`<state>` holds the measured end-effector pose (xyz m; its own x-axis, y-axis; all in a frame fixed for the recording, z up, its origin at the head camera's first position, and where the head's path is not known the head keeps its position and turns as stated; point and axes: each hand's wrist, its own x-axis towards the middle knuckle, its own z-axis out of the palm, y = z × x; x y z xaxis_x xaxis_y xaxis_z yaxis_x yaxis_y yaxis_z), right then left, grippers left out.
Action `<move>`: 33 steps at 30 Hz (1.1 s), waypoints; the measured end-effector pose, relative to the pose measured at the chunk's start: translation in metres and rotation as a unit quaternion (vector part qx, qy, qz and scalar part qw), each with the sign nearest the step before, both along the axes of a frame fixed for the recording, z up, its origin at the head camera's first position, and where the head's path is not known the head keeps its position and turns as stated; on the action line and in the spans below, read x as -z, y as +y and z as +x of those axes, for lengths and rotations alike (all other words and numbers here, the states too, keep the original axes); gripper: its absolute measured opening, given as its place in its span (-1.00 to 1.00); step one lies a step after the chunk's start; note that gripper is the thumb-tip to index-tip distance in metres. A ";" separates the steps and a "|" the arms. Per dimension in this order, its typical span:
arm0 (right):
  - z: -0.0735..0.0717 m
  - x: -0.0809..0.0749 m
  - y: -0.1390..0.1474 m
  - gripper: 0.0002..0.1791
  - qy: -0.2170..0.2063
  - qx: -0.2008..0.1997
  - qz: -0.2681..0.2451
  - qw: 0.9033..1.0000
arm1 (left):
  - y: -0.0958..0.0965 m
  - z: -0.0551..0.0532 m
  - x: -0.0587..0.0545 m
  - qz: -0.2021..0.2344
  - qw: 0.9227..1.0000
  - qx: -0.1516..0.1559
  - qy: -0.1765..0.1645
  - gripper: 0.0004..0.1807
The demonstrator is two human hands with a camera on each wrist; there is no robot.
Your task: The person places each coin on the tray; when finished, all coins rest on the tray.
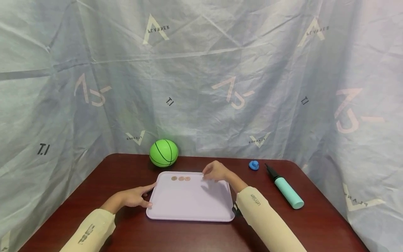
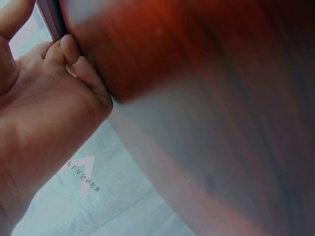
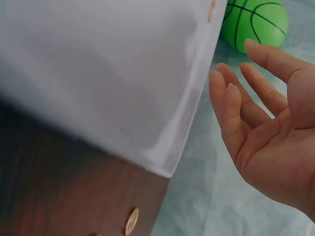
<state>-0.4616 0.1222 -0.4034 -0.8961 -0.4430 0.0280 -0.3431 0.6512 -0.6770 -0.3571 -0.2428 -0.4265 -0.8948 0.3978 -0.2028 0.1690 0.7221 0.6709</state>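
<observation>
A pale lilac tray (image 1: 189, 203) lies on the table, with three coins (image 1: 181, 178) in a row near its far left edge. At the tray's left edge is my left hand (image 1: 133, 197), its thumb and index finger stretched out to touch the rim. My right hand (image 1: 216, 171) hovers at the far right part of the tray. In the right wrist view its fingers (image 3: 230, 105) are loosely bent, thumb apart, and I see nothing between them. That view also shows a copper-coloured coin (image 3: 131, 221) on the table beside the tray's corner, hidden in the head view.
A green ball (image 1: 163, 153) with black lines sits behind the tray's far left corner. To the right are a small blue rubber duck (image 1: 253, 165) and a teal hand pump (image 1: 289, 193) with a black nozzle. Grey printed cloth (image 1: 195, 87) hangs around the dark red table (image 1: 132, 231).
</observation>
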 end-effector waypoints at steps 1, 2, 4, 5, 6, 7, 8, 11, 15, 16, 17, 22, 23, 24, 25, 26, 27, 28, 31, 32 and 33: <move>0.000 -0.001 0.003 -0.71 0.000 0.000 -0.003 1.000 | 0.000 0.000 0.000 0.000 1.000 0.000 0.002 0.06; 0.001 -0.003 0.005 -0.71 -0.005 0.002 -0.005 1.000 | 0.000 -0.001 0.000 0.000 1.000 0.000 0.003 0.06; 0.001 -0.005 0.011 -0.69 -0.008 0.002 -0.003 1.000 | 0.001 -0.001 -0.001 -0.003 1.000 0.002 0.006 0.06; 0.002 -0.006 0.013 -0.69 -0.009 0.003 -0.002 1.000 | 0.001 -0.001 -0.001 -0.004 1.000 0.002 0.006 0.06; 0.002 -0.006 0.016 -0.68 -0.008 0.003 0.000 1.000 | 0.001 -0.001 -0.001 -0.004 1.000 0.002 0.006 0.06; 0.002 -0.006 0.019 -0.68 -0.007 0.004 0.001 1.000 | 0.001 -0.001 -0.001 -0.004 1.000 0.001 0.006 0.06; 0.003 -0.007 0.022 -0.68 -0.008 0.005 0.004 1.000 | 0.001 -0.001 -0.001 -0.002 1.000 0.001 0.006 0.06; 0.004 -0.007 0.032 -0.69 0.003 0.002 0.014 1.000 | 0.001 -0.001 0.000 -0.004 1.000 -0.001 0.003 0.06; 0.007 -0.010 0.044 -0.71 0.029 -0.012 0.024 0.999 | 0.001 -0.001 0.000 -0.004 1.000 0.000 0.006 0.05; 0.008 -0.011 0.046 -0.71 0.035 -0.016 0.024 0.999 | 0.000 -0.001 0.001 -0.003 1.000 0.000 0.005 0.05; 0.009 -0.012 0.049 -0.71 0.039 -0.020 0.025 0.999 | 0.000 -0.001 0.000 -0.002 1.000 0.001 0.006 0.05; 0.011 -0.013 0.063 -0.71 0.044 -0.019 0.027 0.998 | -0.001 -0.001 -0.001 0.000 1.000 0.003 0.007 0.06; 0.012 -0.012 0.066 -0.71 0.043 -0.014 0.030 0.999 | -0.001 -0.001 0.000 0.000 1.000 0.004 0.008 0.06; 0.012 -0.011 0.068 -0.72 0.040 -0.008 0.030 0.999 | -0.001 -0.001 0.000 0.000 1.000 0.004 0.008 0.06; 0.012 -0.010 0.071 -0.72 0.041 -0.004 0.032 0.999 | -0.002 -0.001 0.000 0.000 1.000 0.005 0.009 0.06; 0.012 -0.009 0.074 -0.72 0.037 0.000 0.031 0.999 | -0.002 -0.001 0.000 0.000 1.000 0.005 0.008 0.06; 0.012 -0.008 0.077 -0.73 0.036 0.004 0.031 0.999 | -0.002 -0.001 0.000 0.001 1.000 0.004 0.007 0.06; 0.012 -0.007 0.079 -0.73 0.033 0.007 0.031 0.999 | -0.002 -0.001 0.000 0.001 1.000 0.005 0.006 0.06; 0.012 -0.004 0.088 -0.75 0.024 0.011 0.025 0.999 | -0.001 -0.002 0.001 0.002 1.000 0.006 0.006 0.06; 0.011 -0.002 0.091 -0.75 0.026 0.010 0.025 0.999 | -0.001 -0.002 0.001 0.002 1.000 0.006 0.007 0.06; 0.010 -0.001 0.094 -0.76 0.031 0.010 0.028 0.999 | -0.001 -0.002 0.001 0.003 1.000 0.007 0.006 0.06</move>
<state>-0.4514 0.2164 -0.4028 -0.9023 -0.4271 0.0586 -0.3691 0.6950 -0.6171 -0.3593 -0.2441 -0.4274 -0.8914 0.4121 -0.1886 0.1882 0.7152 0.6731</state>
